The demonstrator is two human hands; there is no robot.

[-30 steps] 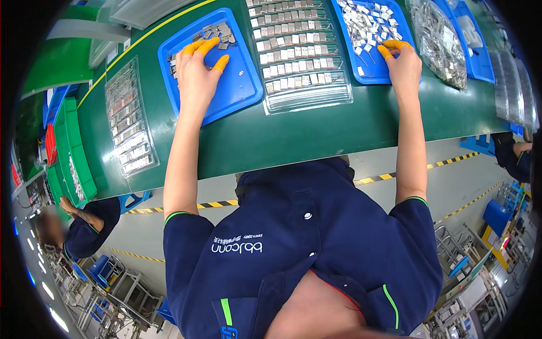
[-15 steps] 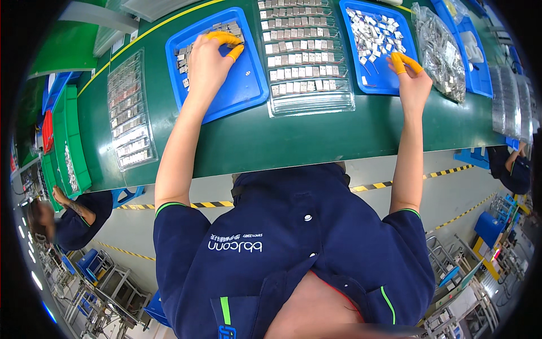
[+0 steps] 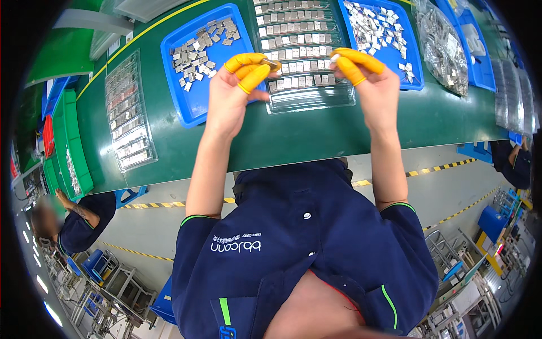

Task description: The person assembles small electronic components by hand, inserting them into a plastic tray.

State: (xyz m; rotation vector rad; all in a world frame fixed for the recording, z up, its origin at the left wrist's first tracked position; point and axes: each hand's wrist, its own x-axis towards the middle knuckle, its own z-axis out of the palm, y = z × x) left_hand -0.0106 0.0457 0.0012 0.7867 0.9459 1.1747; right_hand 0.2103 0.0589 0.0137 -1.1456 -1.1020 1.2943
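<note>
My left hand (image 3: 236, 90), yellow finger cots on its fingertips, pinches a small metal USB connector shell (image 3: 271, 63) at the near left part of a clear plastic tray (image 3: 307, 103). The tray holds rows of silver USB connectors (image 3: 296, 53). Opposite it, my right hand (image 3: 370, 82), also in yellow finger cots, pinches a small white connector piece (image 3: 335, 58), mostly hidden by the fingers. To the left a blue tray (image 3: 196, 116) carries loose metal shells (image 3: 195, 56). On the right another blue tray (image 3: 415, 83) contains many small white pieces (image 3: 372, 28) with thin wires.
A second clear tray of connectors (image 3: 127, 113) lies on the green table (image 3: 293, 141) at left, near green bins (image 3: 73, 141). A plastic bag of parts (image 3: 443, 48) is at right, beside stacked clear trays (image 3: 511, 93). Co-workers (image 3: 84, 220) sit at both sides.
Both hands have left the blue trays and come together over the near part of the middle clear tray. Each now pinches a small piece.
</note>
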